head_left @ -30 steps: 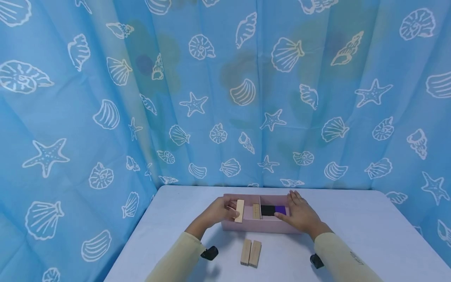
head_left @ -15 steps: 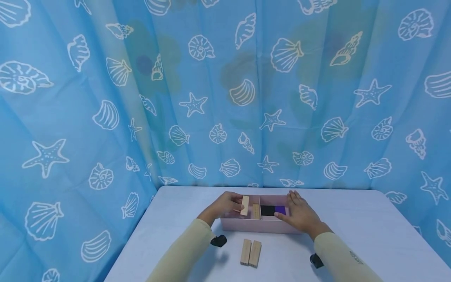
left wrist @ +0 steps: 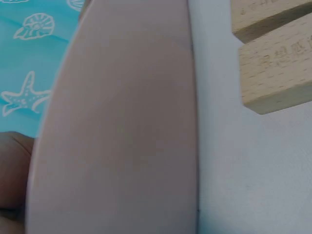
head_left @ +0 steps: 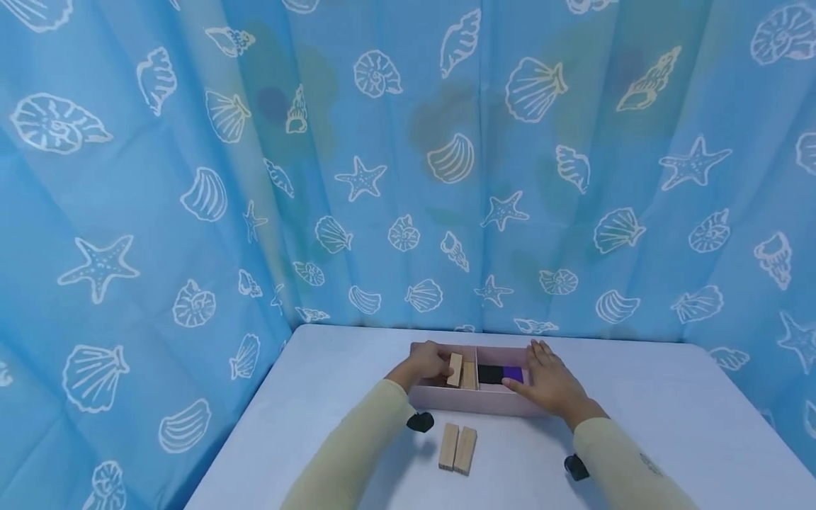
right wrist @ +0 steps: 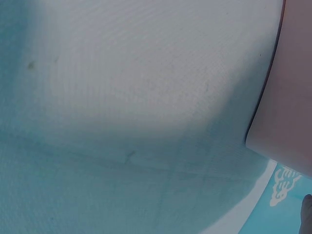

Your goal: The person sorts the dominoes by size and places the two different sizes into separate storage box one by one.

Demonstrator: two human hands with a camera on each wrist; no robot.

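My left hand (head_left: 430, 360) pinches a small wooden block (head_left: 455, 370) inside the left compartment of a pink divided box (head_left: 478, 403). Beside that block, against the divider, lies another wooden block (head_left: 469, 375). My right hand (head_left: 553, 380) rests with straight fingers on the box's right end. In the right compartment are a black block (head_left: 490, 374) and a purple block (head_left: 513, 372). The left wrist view is mostly filled by the box's front wall (left wrist: 122, 126), with part of a finger (left wrist: 13, 170) at its left edge.
Two wooden blocks, a left one (head_left: 449, 446) and a right one (head_left: 466, 450), lie side by side on the white table (head_left: 516, 467) in front of the box. Engraved marks show on one in the left wrist view. A blue shell-print curtain (head_left: 395, 177) hangs behind the table.
My left hand has moved right within the left compartment, bringing its wooden block down beside the one at the divider. The right hand stays on the box end. The head view has shifted slightly.
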